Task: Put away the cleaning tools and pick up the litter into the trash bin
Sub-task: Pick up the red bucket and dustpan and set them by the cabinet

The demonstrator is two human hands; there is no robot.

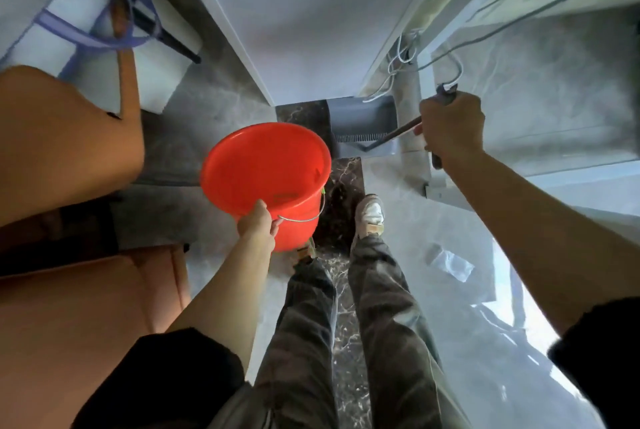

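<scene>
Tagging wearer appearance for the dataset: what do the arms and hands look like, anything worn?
Both forearms bare; left hand and right hand without gloves. No watch, rings or markings visible. Black sleeves, left sleeve and right sleeve, end around the elbows.

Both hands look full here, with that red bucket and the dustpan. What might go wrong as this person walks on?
The left hand holds the red bucket by its thin wire handle, and the bucket hangs tilted, so it may bump the brown chair close beside it. The right hand grips the handle of the grey dustpan, which sits near loose white cables and might snag them. A scrap of litter lies by the feet and could be stepped on.
</scene>
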